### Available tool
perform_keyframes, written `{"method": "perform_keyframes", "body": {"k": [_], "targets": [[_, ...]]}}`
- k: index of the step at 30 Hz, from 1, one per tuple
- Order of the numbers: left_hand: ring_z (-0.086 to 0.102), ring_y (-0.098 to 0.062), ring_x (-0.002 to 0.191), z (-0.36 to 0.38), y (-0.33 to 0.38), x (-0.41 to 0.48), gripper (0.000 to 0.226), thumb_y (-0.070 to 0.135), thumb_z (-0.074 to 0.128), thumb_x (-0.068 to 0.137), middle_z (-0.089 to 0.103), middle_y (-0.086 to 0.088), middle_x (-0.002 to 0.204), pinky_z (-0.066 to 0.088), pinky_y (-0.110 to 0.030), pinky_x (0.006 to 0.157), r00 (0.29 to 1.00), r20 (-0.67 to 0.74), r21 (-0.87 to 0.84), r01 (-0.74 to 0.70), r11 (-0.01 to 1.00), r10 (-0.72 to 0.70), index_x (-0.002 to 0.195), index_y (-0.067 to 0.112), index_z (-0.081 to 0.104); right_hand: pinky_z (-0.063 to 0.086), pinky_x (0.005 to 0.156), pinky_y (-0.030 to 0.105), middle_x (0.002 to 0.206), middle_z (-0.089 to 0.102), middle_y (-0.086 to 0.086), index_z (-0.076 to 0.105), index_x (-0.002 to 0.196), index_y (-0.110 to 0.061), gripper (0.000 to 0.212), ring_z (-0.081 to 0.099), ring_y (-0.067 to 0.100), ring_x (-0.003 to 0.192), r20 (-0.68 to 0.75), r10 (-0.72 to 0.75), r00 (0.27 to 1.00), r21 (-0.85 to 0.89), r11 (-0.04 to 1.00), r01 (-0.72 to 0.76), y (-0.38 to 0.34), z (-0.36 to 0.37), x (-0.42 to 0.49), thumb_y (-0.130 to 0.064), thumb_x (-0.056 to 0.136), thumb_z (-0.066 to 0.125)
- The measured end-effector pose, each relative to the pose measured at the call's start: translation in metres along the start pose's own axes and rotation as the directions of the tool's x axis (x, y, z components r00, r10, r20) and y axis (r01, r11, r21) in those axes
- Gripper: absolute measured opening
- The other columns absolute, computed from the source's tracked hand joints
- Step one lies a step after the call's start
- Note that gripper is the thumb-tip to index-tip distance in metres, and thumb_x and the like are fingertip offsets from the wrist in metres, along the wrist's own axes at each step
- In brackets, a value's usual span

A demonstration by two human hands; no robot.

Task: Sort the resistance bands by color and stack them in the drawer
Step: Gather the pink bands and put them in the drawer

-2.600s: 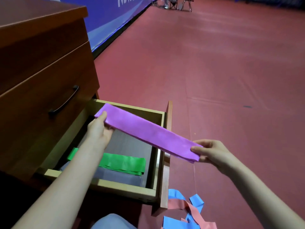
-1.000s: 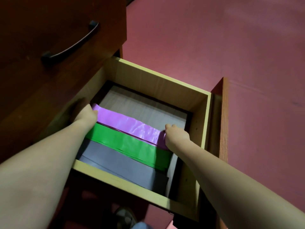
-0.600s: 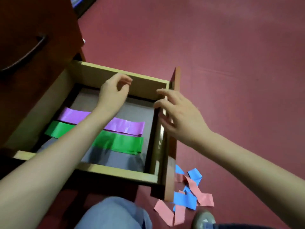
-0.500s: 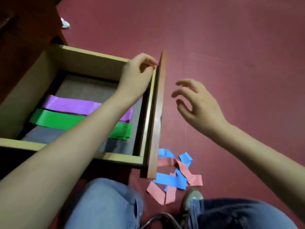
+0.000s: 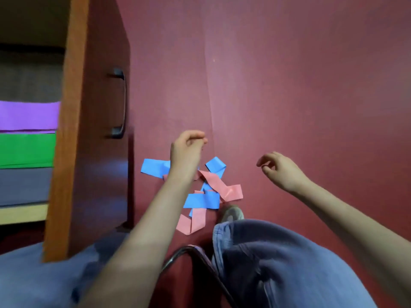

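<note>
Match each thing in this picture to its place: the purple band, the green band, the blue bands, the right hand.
Things:
1. purple band
2. green band
3. blue bands
4. right hand

Places:
A. on the floor, tangled with pink bands
B. in the drawer, the lower strip in the picture
C. in the air over bare floor, holding nothing
D. in the drawer, the upper strip in the picture

Pairs: 1-D, 2-B, 3-A, 4-C
</note>
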State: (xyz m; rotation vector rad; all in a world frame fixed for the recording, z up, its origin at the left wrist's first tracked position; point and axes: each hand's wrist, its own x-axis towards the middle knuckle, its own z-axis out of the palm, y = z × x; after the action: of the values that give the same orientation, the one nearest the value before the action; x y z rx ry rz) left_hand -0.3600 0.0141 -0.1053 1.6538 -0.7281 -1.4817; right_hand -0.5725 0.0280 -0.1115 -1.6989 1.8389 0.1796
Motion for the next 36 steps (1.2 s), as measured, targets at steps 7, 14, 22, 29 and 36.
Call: {"method": "perform_keyframes", "body": {"k": [7,14,22,29,36], "targets": [[0.055,-0.012,0.066,0.007,-0.097,0.050,0.024,0.003,0.044,0.087,0.058,0.003,0.074,0.044,-0.011,0.047,0.897,-0.171,-0.141,0.386,0.912,-0.407,0.077,0.022,0.055,0.043,0.081,0.034,0.101,0.062,0.013,0.064,0.094,-0.009,0.021,0.057,0.031,0.096,0.103,-0.005,0.995,0.060,0.998,-0.002,0.023,0.080,0.057,-0.004,0.080,0.048],[0.058,-0.009,0.072,-0.003,-0.149,0.090,0.016,0.009,0.041,0.091,0.060,0.004,0.081,0.045,-0.019,0.067,0.874,-0.141,-0.171,0.441,0.881,-0.464,0.090,0.019,0.054,0.035,0.090,0.037,0.109,0.058,0.016,0.058,0.106,-0.006,0.022,0.049,0.032,0.108,0.115,-0.245,0.963,0.085,0.968,0.236,-0.026,0.166,0.129,-0.013,0.087,0.050],[0.058,-0.009,0.072,-0.030,-0.178,0.117,0.019,0.010,0.041,0.092,0.060,0.004,0.082,0.049,-0.018,0.066,0.883,-0.172,-0.216,0.399,0.891,-0.437,0.084,0.023,0.052,0.033,0.093,0.039,0.123,0.051,0.014,0.050,0.121,-0.009,0.034,0.043,0.030,0.117,0.209,-0.397,0.894,-0.029,0.911,0.412,-0.063,0.235,0.158,-0.018,0.089,0.046],[0.054,-0.007,0.070,-0.034,-0.205,0.106,0.020,0.003,0.045,0.089,0.056,0.003,0.076,0.045,-0.018,0.067,0.812,-0.375,-0.298,0.351,0.888,-0.447,0.082,0.020,0.054,0.031,0.086,0.041,0.115,0.051,0.016,0.055,0.111,-0.006,0.027,0.045,0.032,0.110,0.177,-0.349,0.920,-0.104,0.923,0.370,-0.061,0.257,0.151,-0.018,0.088,0.049],[0.048,-0.005,0.070,-0.036,-0.232,0.096,0.019,0.002,0.046,0.088,0.051,0.004,0.076,0.042,-0.019,0.068,0.771,-0.465,-0.270,0.344,0.899,-0.435,0.102,0.016,0.049,0.043,0.077,0.040,0.104,0.060,0.015,0.064,0.106,-0.009,0.023,0.054,0.030,0.104,0.018,-0.258,0.966,0.216,0.944,0.248,-0.046,0.247,0.142,-0.016,0.089,0.051]]}}
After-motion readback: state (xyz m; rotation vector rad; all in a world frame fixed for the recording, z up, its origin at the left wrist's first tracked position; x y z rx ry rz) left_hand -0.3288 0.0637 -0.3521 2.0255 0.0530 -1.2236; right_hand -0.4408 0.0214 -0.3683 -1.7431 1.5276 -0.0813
